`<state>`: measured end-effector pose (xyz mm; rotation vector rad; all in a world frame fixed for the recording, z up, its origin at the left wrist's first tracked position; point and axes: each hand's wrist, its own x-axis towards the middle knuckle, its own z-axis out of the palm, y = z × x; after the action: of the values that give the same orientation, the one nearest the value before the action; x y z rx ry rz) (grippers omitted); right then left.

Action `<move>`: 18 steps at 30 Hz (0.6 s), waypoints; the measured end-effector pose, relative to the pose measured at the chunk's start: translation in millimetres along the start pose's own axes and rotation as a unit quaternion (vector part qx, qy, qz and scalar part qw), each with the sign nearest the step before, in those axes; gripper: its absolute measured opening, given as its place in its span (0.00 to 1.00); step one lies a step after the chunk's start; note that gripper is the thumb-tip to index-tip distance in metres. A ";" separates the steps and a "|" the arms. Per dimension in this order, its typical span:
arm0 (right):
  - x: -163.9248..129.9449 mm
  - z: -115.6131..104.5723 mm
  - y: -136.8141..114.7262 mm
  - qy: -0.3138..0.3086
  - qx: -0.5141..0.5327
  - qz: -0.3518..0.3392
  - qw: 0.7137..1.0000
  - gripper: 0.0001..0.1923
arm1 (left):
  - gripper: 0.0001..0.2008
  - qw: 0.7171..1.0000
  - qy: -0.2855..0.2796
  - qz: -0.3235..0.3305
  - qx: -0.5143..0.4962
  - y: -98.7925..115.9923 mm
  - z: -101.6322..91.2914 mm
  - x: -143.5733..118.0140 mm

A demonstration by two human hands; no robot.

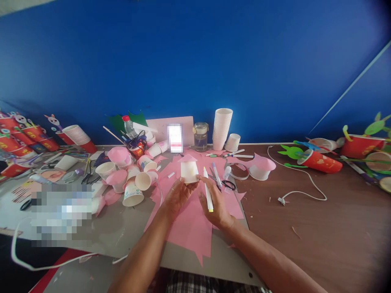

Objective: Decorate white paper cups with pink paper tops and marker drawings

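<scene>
My left hand (179, 197) grips a small white paper cup (189, 172) over the middle of the table. Behind the cup's upper edge shows a pointed piece of pink paper (187, 158); whether it is fixed to the cup I cannot tell. A white marker with a yellow end (208, 195) rests in the grasp of my right hand (218, 209), its other end pointing up and away from me. The fingertips of that hand come close to the cup's right side. Under both hands lies cut pink paper (192, 232) with jagged edges.
Scissors (217, 177) and a tape roll (240, 171) lie right of my hands. Ahead stand a stack of white cups (222, 129) and a glass jar (200, 136). Several loose cups (133, 194) crowd the left. A white cable (305, 191) curls across the brown tabletop.
</scene>
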<state>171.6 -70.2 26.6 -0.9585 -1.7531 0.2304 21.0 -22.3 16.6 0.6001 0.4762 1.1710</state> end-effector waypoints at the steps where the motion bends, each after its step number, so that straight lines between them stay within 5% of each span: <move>1: 0.1 0.1 0.3 0.000 -0.002 0.000 1.000 0.24 | 0.23 1.000 0.000 -0.002 0.000 -0.1 0.2 0.3; 18: -0.7 5.3 8.3 -0.004 -0.015 0.030 0.999 0.22 | 0.18 0.994 0.053 0.084 0.053 -2.3 7.2 3.4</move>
<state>171.1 -63.7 19.2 -1.0347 -1.7412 0.2468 28.2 -21.0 20.4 0.6813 0.5903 1.3480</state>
